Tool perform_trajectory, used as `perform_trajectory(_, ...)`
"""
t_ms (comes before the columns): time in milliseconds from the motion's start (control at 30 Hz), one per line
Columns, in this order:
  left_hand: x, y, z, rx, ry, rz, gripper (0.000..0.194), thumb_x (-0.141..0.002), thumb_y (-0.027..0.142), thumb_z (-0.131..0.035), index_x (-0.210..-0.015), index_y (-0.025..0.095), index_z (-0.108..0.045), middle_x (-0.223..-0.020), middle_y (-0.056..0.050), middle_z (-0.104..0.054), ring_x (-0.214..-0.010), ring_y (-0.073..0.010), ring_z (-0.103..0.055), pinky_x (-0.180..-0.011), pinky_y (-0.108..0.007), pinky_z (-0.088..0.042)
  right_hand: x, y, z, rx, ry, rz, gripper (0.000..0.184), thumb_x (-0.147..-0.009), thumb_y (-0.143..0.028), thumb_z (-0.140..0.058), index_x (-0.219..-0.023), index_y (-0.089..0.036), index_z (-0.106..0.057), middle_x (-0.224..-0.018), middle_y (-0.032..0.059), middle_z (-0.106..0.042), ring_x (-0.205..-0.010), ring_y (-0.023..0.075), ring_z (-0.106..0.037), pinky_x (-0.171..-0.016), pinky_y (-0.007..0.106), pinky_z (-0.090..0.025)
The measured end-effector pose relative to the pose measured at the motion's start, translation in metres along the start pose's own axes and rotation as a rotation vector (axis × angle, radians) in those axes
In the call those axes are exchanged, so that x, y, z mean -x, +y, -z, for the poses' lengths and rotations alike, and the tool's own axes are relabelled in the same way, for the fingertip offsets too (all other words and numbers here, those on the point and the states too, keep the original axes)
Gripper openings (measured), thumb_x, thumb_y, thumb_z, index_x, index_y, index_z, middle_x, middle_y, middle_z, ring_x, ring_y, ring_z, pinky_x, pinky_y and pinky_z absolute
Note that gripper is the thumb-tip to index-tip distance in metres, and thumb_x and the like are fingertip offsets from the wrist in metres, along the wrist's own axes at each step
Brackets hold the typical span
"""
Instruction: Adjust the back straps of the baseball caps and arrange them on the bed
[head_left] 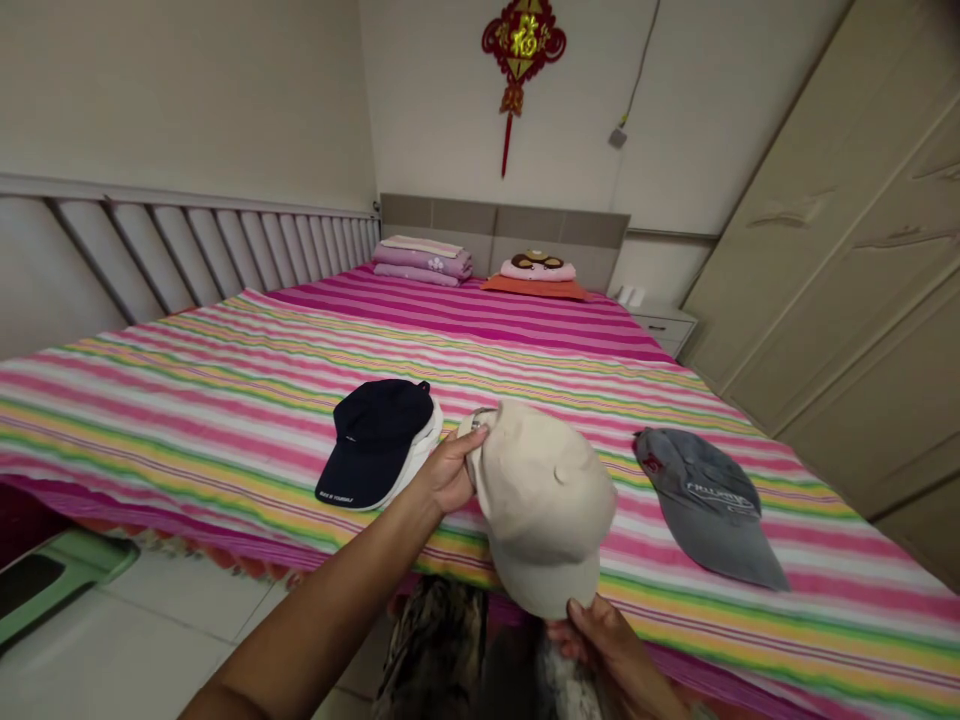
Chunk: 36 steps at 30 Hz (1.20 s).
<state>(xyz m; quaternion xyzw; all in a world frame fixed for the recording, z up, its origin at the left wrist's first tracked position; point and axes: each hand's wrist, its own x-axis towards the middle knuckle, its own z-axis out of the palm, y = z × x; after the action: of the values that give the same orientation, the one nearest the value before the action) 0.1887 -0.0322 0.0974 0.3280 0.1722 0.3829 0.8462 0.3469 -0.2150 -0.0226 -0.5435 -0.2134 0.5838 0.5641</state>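
A beige baseball cap [547, 490] is held over the near edge of the bed, its brim pointing down toward me. My left hand [454, 470] grips the cap's back edge, thumb on top. At the brim, my right hand [592, 635] pinches the front edge between thumb and fingers. To the left on the bed, a navy cap [382, 420] with small white lettering on its brim lies on top of a white cap [421, 450], which is mostly covered. A grey cap [709, 500] with pale lettering and a red mark rests to the right.
A striped sheet [225, 400] covers the bed. Folded purple bedding [424, 262] and a pink and orange stack [536, 275] lie by the headboard [450, 215]. A white railing [225, 235] runs along the left, a wardrobe [840, 300] stands right, and a green stool [82, 560] is at lower left.
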Motion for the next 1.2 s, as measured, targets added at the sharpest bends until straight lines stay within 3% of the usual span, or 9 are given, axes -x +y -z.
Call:
perform_trajectory(67, 0.015, 0.000, -0.010, -0.024, -0.054, 0.017, 0.031, -0.056, 0.018, -0.073, -0.085, 0.013, -0.063, -0.070, -0.005, -0.068, -0.068, -0.0188, -0.065, -0.074, -0.031, -0.048, 0.002, -0.017, 0.013, 0.242, 0.018, 0.050, 0.027, -0.049, -0.034, -0.081, -0.057, -0.014, -0.064, -0.054, 0.0034, -0.064, -0.048, 0.0150, -0.055, -0.045, 0.024, -0.041)
perform_trajectory(200, 0.040, -0.004, -0.028, -0.057, -0.127, 0.070, 0.029, -0.050, 0.018, -0.075, -0.076, 0.012, -0.065, -0.062, -0.003, -0.065, -0.055, -0.0141, -0.059, -0.060, -0.026, -0.046, 0.014, -0.083, 0.011, 0.367, 0.322, 0.489, 0.022, -0.056, -0.037, -0.075, -0.062, -0.018, -0.065, -0.065, 0.0036, -0.066, -0.064, 0.0199, -0.057, -0.060, 0.030, -0.046)
perform_trajectory(333, 0.054, -0.013, -0.039, -0.230, -0.202, 0.177, 0.023, -0.054, 0.027, -0.074, -0.067, 0.010, -0.064, -0.058, -0.002, -0.060, -0.053, -0.0114, -0.054, -0.056, -0.023, -0.041, 0.036, -0.127, -0.031, 0.390, 0.160, 0.627, 0.034, -0.070, -0.048, -0.064, -0.088, -0.020, -0.067, -0.092, 0.0084, -0.068, -0.090, 0.0232, -0.059, -0.079, 0.032, -0.045)
perform_trajectory(400, 0.059, -0.016, -0.039, -0.354, -0.191, 0.175, 0.023, -0.054, 0.028, -0.074, -0.066, 0.011, -0.064, -0.056, 0.000, -0.059, -0.054, -0.0108, -0.052, -0.056, -0.022, -0.039, 0.042, -0.130, -0.054, 0.409, 0.002, 0.593, 0.040, -0.070, -0.051, -0.063, -0.096, -0.020, -0.066, -0.091, 0.0073, -0.067, -0.089, 0.0220, -0.059, -0.076, 0.030, -0.045)
perform_trajectory(467, 0.062, -0.016, -0.039, -0.442, -0.164, 0.163, 0.021, -0.055, 0.028, -0.072, -0.066, 0.012, -0.063, -0.056, 0.001, -0.057, -0.054, -0.0092, -0.049, -0.055, -0.021, -0.037, 0.042, -0.125, -0.069, 0.390, -0.140, 0.460, 0.040, -0.072, -0.053, -0.061, -0.089, -0.018, -0.065, -0.072, 0.0035, -0.064, -0.066, 0.0160, -0.057, -0.059, 0.025, -0.044)
perform_trajectory(533, 0.063, -0.013, -0.037, -0.490, -0.166, 0.178, 0.019, -0.057, 0.027, -0.071, -0.064, 0.012, -0.062, -0.056, 0.003, -0.055, -0.052, -0.0074, -0.046, -0.053, -0.019, -0.035, 0.039, -0.118, -0.075, 0.309, -0.217, 0.326, 0.038, -0.071, -0.054, -0.061, -0.075, -0.017, -0.060, -0.052, -0.0028, -0.053, -0.043, 0.0083, -0.042, -0.041, 0.019, -0.032)
perform_trajectory(667, 0.064, -0.009, -0.035, -0.559, -0.158, 0.256, 0.022, -0.054, 0.026, -0.074, -0.062, 0.012, -0.059, -0.050, 0.005, -0.051, -0.043, -0.0042, -0.038, -0.043, -0.017, -0.027, 0.034, -0.113, -0.077, 0.159, -0.258, 0.252, 0.038, -0.064, -0.051, -0.069, -0.064, -0.018, -0.048, -0.040, -0.0091, -0.038, -0.034, 0.0034, -0.023, -0.035, 0.017, -0.016)
perform_trajectory(1067, 0.070, -0.013, -0.030, -0.429, -0.079, 0.282, 0.033, -0.046, 0.031, -0.078, -0.052, 0.012, -0.052, -0.043, 0.006, -0.044, -0.037, -0.0032, -0.035, -0.039, -0.017, -0.024, 0.034, -0.113, -0.086, 0.150, -0.321, 0.286, 0.032, -0.068, -0.043, -0.069, -0.063, -0.016, -0.052, -0.042, -0.0083, -0.035, -0.038, 0.0038, -0.024, -0.036, 0.017, -0.016)
perform_trajectory(1200, 0.070, -0.017, -0.021, -0.342, -0.175, 0.243, 0.042, -0.046, 0.043, -0.079, -0.061, 0.010, -0.057, -0.051, 0.002, -0.052, -0.041, -0.0054, -0.042, -0.042, -0.018, -0.030, 0.034, -0.115, -0.090, 0.186, -0.306, 0.263, 0.033, -0.068, -0.045, -0.069, -0.064, -0.016, -0.053, -0.042, -0.0088, -0.036, -0.035, 0.0027, -0.021, -0.034, 0.017, -0.015)
